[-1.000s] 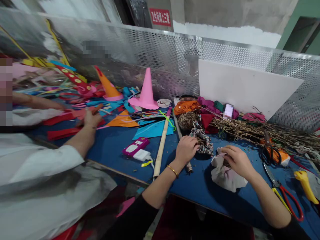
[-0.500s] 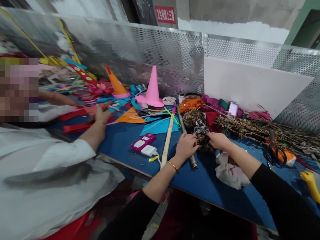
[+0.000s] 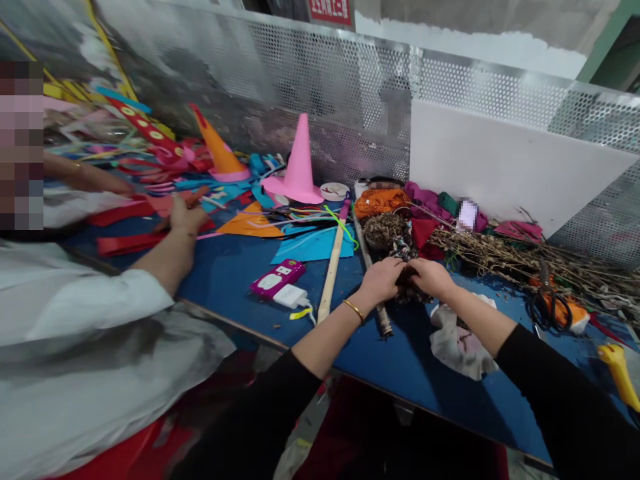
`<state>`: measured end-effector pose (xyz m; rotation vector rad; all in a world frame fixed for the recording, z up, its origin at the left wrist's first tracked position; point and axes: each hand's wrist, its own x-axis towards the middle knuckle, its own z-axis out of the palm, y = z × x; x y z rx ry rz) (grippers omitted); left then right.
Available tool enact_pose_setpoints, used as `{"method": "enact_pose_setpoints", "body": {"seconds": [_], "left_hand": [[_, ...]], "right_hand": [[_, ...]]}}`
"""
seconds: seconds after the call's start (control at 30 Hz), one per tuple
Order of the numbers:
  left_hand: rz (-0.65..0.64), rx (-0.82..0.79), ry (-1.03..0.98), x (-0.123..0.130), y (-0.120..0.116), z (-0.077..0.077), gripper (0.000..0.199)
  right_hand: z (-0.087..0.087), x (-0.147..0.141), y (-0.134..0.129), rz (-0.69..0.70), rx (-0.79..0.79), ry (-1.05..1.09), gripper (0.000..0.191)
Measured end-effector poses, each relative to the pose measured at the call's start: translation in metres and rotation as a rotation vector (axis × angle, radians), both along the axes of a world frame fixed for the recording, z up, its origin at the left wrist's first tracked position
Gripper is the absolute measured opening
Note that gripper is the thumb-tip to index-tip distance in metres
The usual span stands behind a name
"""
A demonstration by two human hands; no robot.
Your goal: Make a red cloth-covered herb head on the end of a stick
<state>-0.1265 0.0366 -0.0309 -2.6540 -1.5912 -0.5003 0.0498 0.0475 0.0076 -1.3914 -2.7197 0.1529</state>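
My left hand [image 3: 384, 281] and my right hand [image 3: 431, 279] meet over a dark brown, crumbly-looking bundle [image 3: 417, 293] above the blue table. Both hands have curled fingers closed on it, the fingertips nearly touching and partly hidden. Just beyond them is patterned cloth [image 3: 403, 248], bunched beside a clump of dried plant matter [image 3: 384, 230]. A brown stick [image 3: 384, 321] passes under my left wrist. To its left lies a pale wooden stick [image 3: 330, 277] with a purple end. Near my right forearm rests a crumpled white cloth [image 3: 460, 350].
Left, a co-worker's hand [image 3: 186, 217] handles red and orange material. A pink cone hat [image 3: 301, 163], an orange cone hat [image 3: 220, 150] and a purple power strip [image 3: 279, 278] stand between us. Dried stalks [image 3: 495, 257], black-handled scissors [image 3: 547, 303] and a yellow-handled tool [image 3: 620, 373] lie right.
My hands have drawn together over the bundle, the left moving right and up. The view has shifted slightly, and the co-worker's hand appears further left.
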Motion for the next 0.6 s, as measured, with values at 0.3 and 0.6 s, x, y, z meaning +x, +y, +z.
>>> {"method": "enact_pose_setpoints", "body": {"seconds": [0.3, 0.6], "left_hand": [[0.080, -0.039, -0.075, -0.014, 0.011, 0.000, 0.029], [-0.020, 0.078, 0.163, -0.002, 0.004, 0.013, 0.038]], "right_hand": [[-0.012, 0.018, -0.004, -0.017, -0.018, -0.097, 0.027], [-0.008, 0.008, -0.001, 0.165, 0.021, -0.161, 0.027]]}}
